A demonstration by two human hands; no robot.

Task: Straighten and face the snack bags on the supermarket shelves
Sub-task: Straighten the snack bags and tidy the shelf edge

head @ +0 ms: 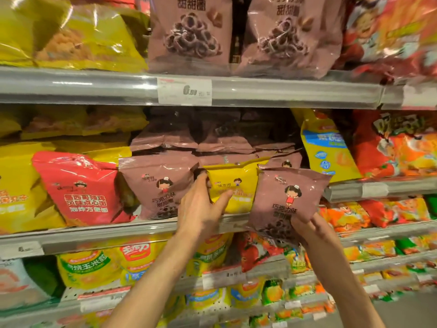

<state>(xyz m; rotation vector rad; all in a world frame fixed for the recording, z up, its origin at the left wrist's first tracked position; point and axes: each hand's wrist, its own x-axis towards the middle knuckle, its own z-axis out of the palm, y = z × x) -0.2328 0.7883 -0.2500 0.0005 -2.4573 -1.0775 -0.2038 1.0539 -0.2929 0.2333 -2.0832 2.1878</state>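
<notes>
On the middle shelf [146, 229] a small yellow snack bag [238, 183] stands between mauve chocolate-ring bags. My left hand [201, 207] grips the yellow bag at its left edge, thumb on the front and fingers behind it. My right hand [312, 229] holds a mauve bag [287, 197] by its lower right corner, upright and out in front of the shelf edge. Another mauve bag [156, 185] stands to the left of the yellow one, facing forward. More mauve bags lie stacked behind them.
A red bag [80, 188] and yellow bags stand left of the mauve row. A yellow-and-blue bag [327, 147] and orange bags fill the right. Large mauve bags [189, 31] sit on the shelf above, over a price tag [184, 91]. Lower shelves hold several small colourful bags.
</notes>
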